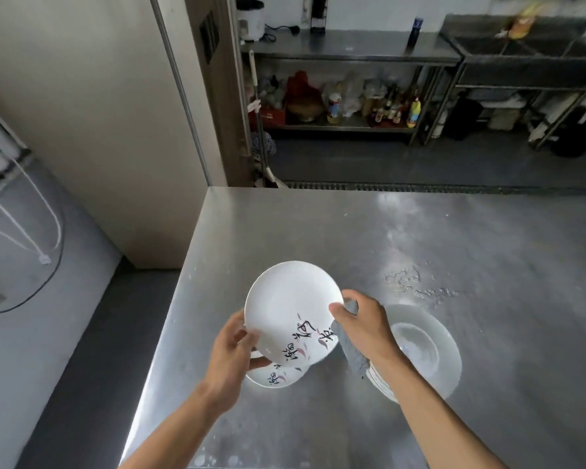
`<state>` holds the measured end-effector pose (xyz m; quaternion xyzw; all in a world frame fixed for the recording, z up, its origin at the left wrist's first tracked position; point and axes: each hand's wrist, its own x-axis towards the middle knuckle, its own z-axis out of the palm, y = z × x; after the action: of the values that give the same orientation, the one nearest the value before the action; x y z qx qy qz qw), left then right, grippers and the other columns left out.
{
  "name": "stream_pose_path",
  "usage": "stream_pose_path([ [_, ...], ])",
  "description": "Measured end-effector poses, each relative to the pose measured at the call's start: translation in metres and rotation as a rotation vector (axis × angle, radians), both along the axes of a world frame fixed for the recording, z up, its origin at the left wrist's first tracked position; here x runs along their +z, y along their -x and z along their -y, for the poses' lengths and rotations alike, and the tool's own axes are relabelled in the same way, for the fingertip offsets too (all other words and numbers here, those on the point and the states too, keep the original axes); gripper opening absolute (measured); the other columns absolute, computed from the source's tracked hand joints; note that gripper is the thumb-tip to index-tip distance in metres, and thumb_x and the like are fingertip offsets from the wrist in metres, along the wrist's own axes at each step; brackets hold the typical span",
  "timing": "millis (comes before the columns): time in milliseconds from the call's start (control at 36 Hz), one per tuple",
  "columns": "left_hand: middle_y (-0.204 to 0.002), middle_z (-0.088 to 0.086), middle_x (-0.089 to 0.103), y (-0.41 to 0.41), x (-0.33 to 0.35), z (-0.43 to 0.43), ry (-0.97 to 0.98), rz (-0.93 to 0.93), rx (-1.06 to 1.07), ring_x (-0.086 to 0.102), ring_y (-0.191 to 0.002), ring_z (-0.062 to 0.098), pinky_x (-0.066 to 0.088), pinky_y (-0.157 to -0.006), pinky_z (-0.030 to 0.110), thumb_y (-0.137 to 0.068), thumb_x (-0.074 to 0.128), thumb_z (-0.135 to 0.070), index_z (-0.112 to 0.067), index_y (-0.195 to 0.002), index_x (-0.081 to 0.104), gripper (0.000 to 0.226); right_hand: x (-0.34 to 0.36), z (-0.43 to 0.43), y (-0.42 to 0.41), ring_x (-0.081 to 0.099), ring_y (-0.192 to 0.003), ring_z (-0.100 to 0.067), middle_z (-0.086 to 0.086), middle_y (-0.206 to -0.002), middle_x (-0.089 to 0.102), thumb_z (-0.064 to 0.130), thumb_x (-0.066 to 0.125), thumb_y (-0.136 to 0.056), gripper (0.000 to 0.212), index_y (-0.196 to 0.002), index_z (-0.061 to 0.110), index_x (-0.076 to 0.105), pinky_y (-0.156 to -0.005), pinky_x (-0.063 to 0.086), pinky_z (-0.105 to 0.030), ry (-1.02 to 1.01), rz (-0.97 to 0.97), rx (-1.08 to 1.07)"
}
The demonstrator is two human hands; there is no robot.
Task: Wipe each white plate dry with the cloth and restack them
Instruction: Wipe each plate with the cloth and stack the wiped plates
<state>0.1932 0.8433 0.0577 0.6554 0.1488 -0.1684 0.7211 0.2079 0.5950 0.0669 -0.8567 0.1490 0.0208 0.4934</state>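
Aloft: one white plate (291, 306).
Left hand (230, 353): grips its rim.
Right hand (366, 328): pinches one cloth (352, 353).
Worktop (386, 231): one decorated plate (278, 377), one stack (430, 360).

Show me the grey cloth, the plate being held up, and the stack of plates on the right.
grey cloth (352, 352): head view, on its hanging lower end.
held plate (290, 304): head view, on its bare white middle.
right stack (420, 346): head view, on the middle of the top plate.
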Motion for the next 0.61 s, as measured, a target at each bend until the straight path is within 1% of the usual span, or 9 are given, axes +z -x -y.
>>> stream_pose_path([
  [28, -0.118, 0.013, 0.075, -0.002, -0.003, 0.008, 0.017, -0.014, -0.032, 0.075, -0.103, 0.033, 0.064, -0.073, 0.039, -0.1, 0.062, -0.01, -0.026, -0.131, 0.065, 0.035, 0.0, 0.013, 0.003, 0.062, -0.083, -0.002, 0.019, -0.087, 0.068, 0.03, 0.07, -0.088, 0.014, -0.1, 0.035, 0.068, -0.074, 0.051, -0.023, 0.01, -0.033, 0.003],
  [83, -0.118, 0.013, 0.075, -0.004, -0.007, 0.025, 0.042, -0.053, -0.093, 0.077, -0.099, 0.035, 0.063, -0.074, 0.04, -0.105, 0.056, -0.006, -0.029, -0.129, 0.068, 0.036, 0.001, 0.043, 0.009, 0.061, -0.095, 0.004, 0.021, -0.1, 0.067, 0.035, 0.071, -0.086, 0.033, -0.116, 0.045, 0.063, -0.079, 0.05, -0.02, 0.05, -0.078, 0.042],
  [139, -0.113, 0.012, 0.077, -0.007, -0.011, 0.042, 0.054, -0.096, -0.141, 0.077, -0.093, 0.033, 0.063, -0.073, 0.038, -0.105, 0.056, -0.005, -0.035, -0.121, 0.072, 0.038, 0.004, 0.069, 0.016, 0.06, -0.094, 0.011, 0.027, -0.102, 0.066, 0.035, 0.069, -0.085, 0.034, -0.111, 0.055, 0.061, -0.075, 0.048, -0.014, 0.088, -0.126, 0.06],
  [194, -0.109, 0.013, 0.078, -0.009, -0.014, 0.06, 0.072, -0.138, -0.211, 0.077, -0.092, 0.033, 0.063, -0.072, 0.037, -0.105, 0.056, -0.005, -0.037, -0.117, 0.074, 0.039, 0.004, 0.092, 0.024, 0.059, -0.091, 0.016, 0.032, -0.097, 0.066, 0.032, 0.067, -0.084, 0.032, -0.096, 0.061, 0.062, -0.068, 0.046, -0.009, 0.106, -0.157, 0.014],
  [306, -0.115, 0.016, 0.076, -0.013, -0.017, 0.097, 0.102, -0.185, -0.365, 0.076, -0.101, 0.038, 0.064, -0.082, 0.044, -0.105, 0.054, -0.005, -0.025, -0.126, 0.072, 0.034, 0.001, 0.13, 0.039, 0.063, -0.102, -0.008, 0.015, -0.107, 0.071, 0.023, 0.065, -0.083, 0.021, -0.094, 0.04, 0.069, -0.087, 0.052, -0.031, 0.142, -0.245, -0.099],
  [389, -0.119, 0.014, 0.076, -0.015, -0.015, 0.122, 0.098, -0.173, -0.457, 0.075, -0.106, 0.039, 0.063, -0.09, 0.049, -0.107, 0.051, -0.004, -0.023, -0.131, 0.07, 0.036, -0.003, 0.15, 0.048, 0.063, -0.1, -0.013, 0.009, -0.103, 0.071, 0.02, 0.066, -0.082, 0.021, -0.091, 0.039, 0.07, -0.085, 0.052, -0.032, 0.153, -0.292, -0.15],
  [472, -0.12, 0.016, 0.076, -0.018, -0.011, 0.142, 0.07, -0.172, -0.509, 0.076, -0.106, 0.036, 0.063, -0.081, 0.039, -0.108, 0.051, -0.005, -0.02, -0.135, 0.065, 0.034, -0.01, 0.166, 0.057, 0.063, -0.099, -0.014, 0.008, -0.101, 0.071, 0.021, 0.065, -0.082, 0.02, -0.092, 0.037, 0.071, -0.084, 0.051, -0.032, 0.164, -0.316, -0.191],
  [500, -0.121, 0.017, 0.075, -0.019, -0.01, 0.147, 0.057, -0.171, -0.528, 0.075, -0.106, 0.036, 0.063, -0.08, 0.039, -0.108, 0.052, -0.006, -0.019, -0.136, 0.064, 0.033, -0.013, 0.17, 0.06, 0.063, -0.099, -0.014, 0.008, -0.102, 0.071, 0.022, 0.065, -0.083, 0.019, -0.094, 0.037, 0.071, -0.084, 0.052, -0.032, 0.171, -0.324, -0.195],
  [611, -0.122, 0.023, 0.073, -0.023, -0.012, 0.159, -0.005, -0.159, -0.605, 0.071, -0.113, 0.042, 0.061, -0.095, 0.053, -0.108, 0.052, -0.005, -0.016, -0.133, 0.065, 0.031, -0.022, 0.18, 0.068, 0.064, -0.098, -0.016, 0.006, -0.104, 0.071, 0.022, 0.064, -0.085, 0.019, -0.098, 0.035, 0.07, -0.086, 0.054, -0.036, 0.19, -0.351, -0.221],
])
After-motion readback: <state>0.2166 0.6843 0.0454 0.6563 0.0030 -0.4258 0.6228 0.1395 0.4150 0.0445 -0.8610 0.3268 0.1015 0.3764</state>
